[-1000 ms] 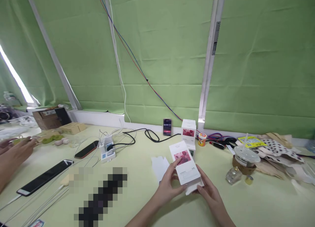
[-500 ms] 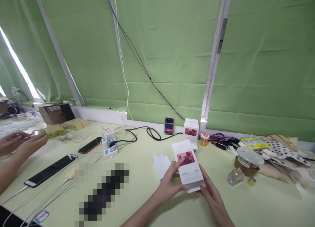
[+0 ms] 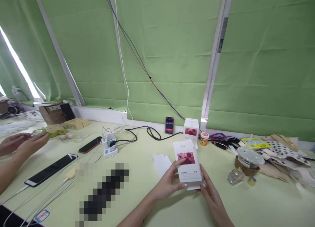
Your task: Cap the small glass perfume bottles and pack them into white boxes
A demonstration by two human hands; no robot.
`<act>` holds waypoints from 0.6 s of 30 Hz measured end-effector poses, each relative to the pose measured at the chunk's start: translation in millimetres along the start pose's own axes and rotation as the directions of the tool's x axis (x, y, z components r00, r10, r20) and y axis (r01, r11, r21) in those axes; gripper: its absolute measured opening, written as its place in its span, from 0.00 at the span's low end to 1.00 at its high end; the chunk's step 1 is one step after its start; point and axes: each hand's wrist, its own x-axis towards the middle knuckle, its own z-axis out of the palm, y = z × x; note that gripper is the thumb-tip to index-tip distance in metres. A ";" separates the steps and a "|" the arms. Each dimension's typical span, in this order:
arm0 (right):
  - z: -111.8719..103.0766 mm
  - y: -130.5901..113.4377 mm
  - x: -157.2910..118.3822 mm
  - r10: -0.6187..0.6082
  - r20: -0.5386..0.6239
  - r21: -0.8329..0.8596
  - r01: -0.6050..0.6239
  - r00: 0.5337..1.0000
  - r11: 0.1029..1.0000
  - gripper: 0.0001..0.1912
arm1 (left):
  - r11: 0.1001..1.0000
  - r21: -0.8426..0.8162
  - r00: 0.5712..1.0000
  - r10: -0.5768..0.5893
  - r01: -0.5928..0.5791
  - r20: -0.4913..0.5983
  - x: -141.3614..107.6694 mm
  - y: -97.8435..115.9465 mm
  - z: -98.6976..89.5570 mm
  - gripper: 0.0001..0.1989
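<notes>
A white cardboard box with a picture of red roses is held upright between both hands, tilted slightly, its lower flaps partly showing. Around its left side curl the fingers of my left hand, with a fingertip on the rose picture. My right hand grips the right side and lower corner. Behind my left hand, a flat white piece of card lies on the table. To the right are a clear glass bottle and a small gold cap.
Behind stand a similar rose-print box, a small orange tub and a phone. A lidded cup and fabric pieces lie right. Left are a power strip, cables, phones and another person's hands.
The box has turned slightly more upright, and its top has shifted a little to the right. Both hands keep their hold on it.
</notes>
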 end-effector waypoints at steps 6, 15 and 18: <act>-1.1 0.8 -0.4 -0.036 0.028 -0.119 0.040 0.999 0.992 0.28 | 0.978 -0.193 0.997 -0.073 0.075 0.020 4.2 -7.7 -7.0 0.41; -9.5 -3.0 3.7 -0.059 0.020 -0.128 0.061 0.998 0.990 0.26 | 0.970 -0.213 0.993 -0.114 0.116 0.022 8.0 -12.9 -14.3 0.47; -8.2 -8.7 4.6 0.002 0.009 -0.098 -0.001 1.000 0.995 0.27 | 0.972 -0.201 0.991 -0.131 0.122 -0.031 8.6 -18.0 -11.7 0.46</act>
